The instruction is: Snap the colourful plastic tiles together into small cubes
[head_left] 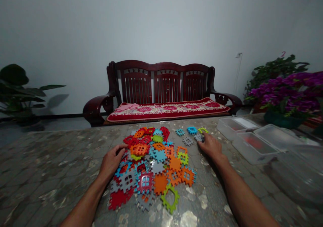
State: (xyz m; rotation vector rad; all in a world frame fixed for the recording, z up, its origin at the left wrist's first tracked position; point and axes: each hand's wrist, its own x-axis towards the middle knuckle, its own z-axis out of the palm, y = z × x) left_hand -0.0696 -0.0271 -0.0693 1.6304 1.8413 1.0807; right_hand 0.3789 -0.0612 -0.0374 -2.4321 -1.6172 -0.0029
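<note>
A heap of interlocking plastic building tiles [157,168] in red, orange, blue, grey and green spreads over the table in front of me. Some tiles are solid; others have window-like cut-outs. My left hand [112,159] rests at the heap's left edge, its fingers stretched toward a red tile and nothing visible held. Beyond the heap to the right, my right hand [211,145] has its fingertips on a small grey tile [198,137], partly covered by the fingers. Around it lie a blue tile [192,130], a teal tile [180,132], a yellow-green tile [203,130] and another grey tile [188,140].
Clear plastic boxes [257,156] stand on the right of the patterned table [63,173], one with something red inside. Purple flowers in a green pot [285,119] are behind them. Past the table is a dark wooden bench [161,67] with a red cushion [171,109].
</note>
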